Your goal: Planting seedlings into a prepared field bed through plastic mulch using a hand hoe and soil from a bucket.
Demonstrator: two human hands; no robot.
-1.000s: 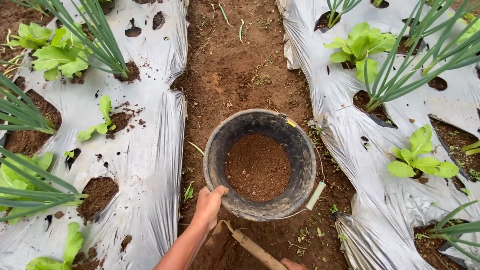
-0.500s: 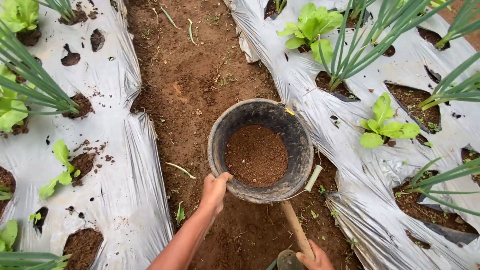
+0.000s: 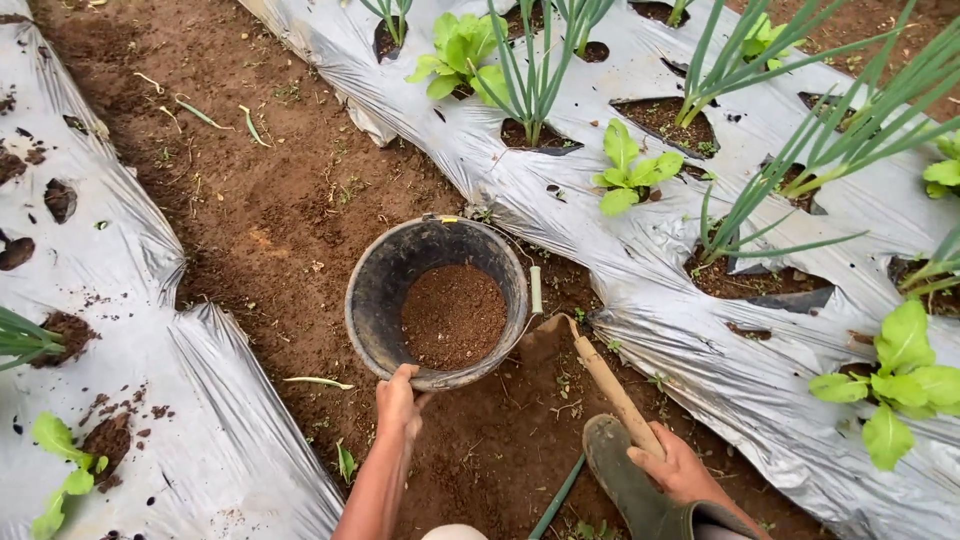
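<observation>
Since the earlier frame the view has been swung rightward and the black bucket, part-filled with brown soil, has been shifted toward the right-hand plastic-covered bed. Its near rim is gripped by the left hand, fingers curled over it. The hoe handle, clasped by the right hand, runs diagonally up-left, its blade just beside the bucket.

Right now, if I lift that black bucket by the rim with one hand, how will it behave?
The black bucket probably feels fairly heavy: brown soil covers its bottom. With only the left hand gripping the near rim, it would likely tilt away and shift the soil. The bent, uneven rim suggests soft walls that may flex.
</observation>
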